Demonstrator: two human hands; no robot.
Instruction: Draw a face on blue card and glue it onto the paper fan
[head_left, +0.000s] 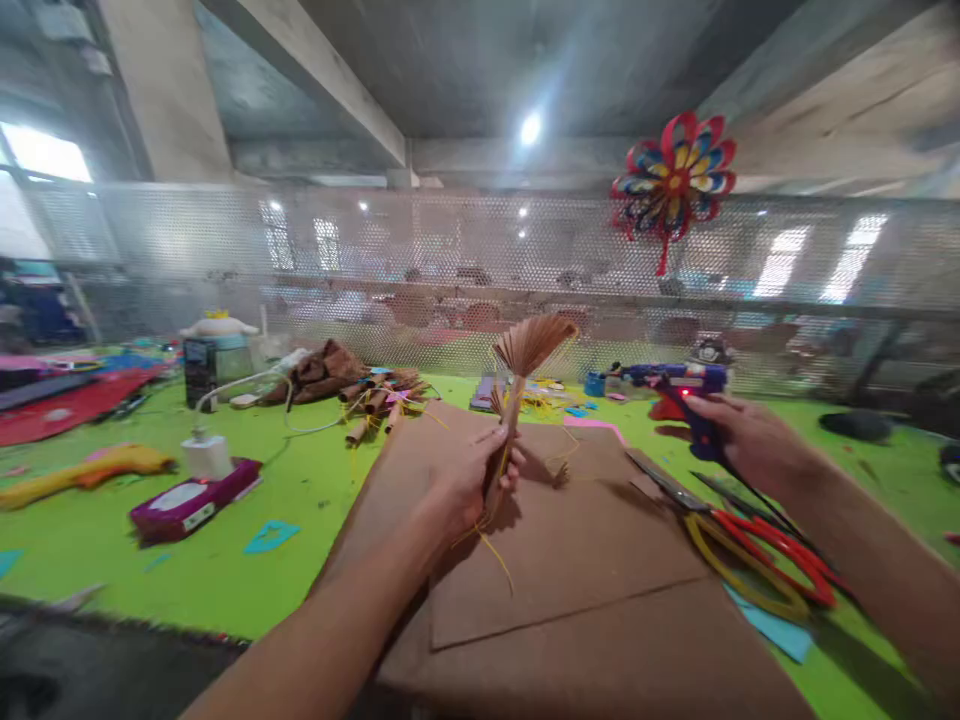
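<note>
Glue gun (694, 382) gripped in right hand (739, 440); left hand (476, 478) clasps brown pleated fan (532, 346), spread end up, likely for clear view; cardboard (600, 540) probably shields bench (202, 590).

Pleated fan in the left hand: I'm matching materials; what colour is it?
The pleated fan is brown, clearest in the head view.

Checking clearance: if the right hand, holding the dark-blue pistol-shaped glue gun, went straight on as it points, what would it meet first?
The right hand would likely meet the pleated brown fan in the left hand, glue gun leading; depth is unclear, so it might pass behind.
</note>
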